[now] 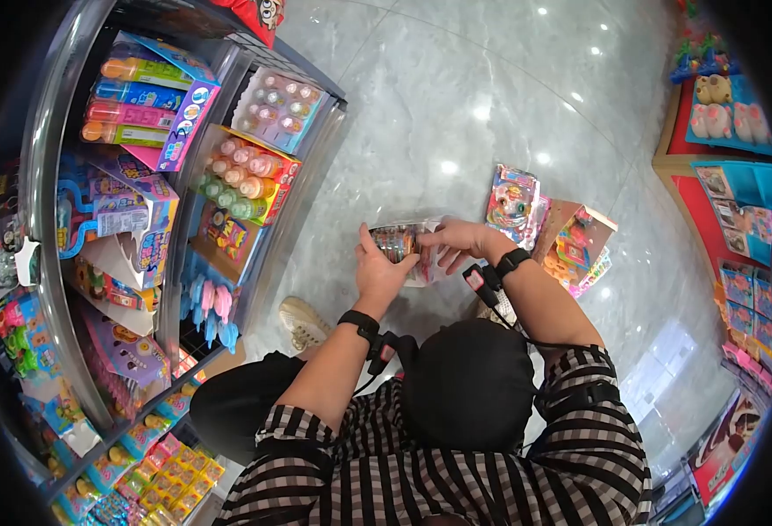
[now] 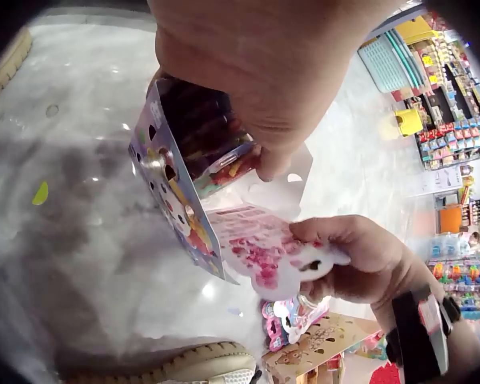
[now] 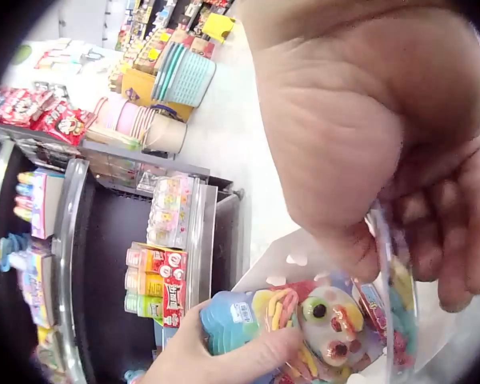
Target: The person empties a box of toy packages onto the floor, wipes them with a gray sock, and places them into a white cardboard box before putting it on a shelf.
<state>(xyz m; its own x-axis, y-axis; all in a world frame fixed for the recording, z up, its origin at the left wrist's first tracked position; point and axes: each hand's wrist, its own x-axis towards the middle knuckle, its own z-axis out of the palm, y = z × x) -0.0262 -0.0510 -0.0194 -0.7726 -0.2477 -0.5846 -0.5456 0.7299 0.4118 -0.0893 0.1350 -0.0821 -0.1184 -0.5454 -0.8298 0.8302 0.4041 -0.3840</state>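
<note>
In the head view, my left hand [image 1: 381, 279] grips the near side of an open display box [image 2: 174, 196], with candy packs inside. Clear packs of gummy candy [image 3: 292, 328], one printed or shaped with eyeballs and worms, show under the left thumb in the right wrist view. My right hand [image 1: 463, 240] is at the box's right side. Its thumb and fingers pinch a thin candy pack [image 2: 264, 254] by one edge. The pack's pink and white back faces the left wrist camera, and its colourful side shows edge-on in the right wrist view.
Shelves of boxed sweets [image 1: 246, 180] rise on the left. On the grey floor to the right lie loose packs [image 1: 513, 203] and an open brown box [image 1: 579, 237] of packs. A display with toys [image 1: 732, 118] stands at far right. My shoe [image 1: 303, 324] is near the box.
</note>
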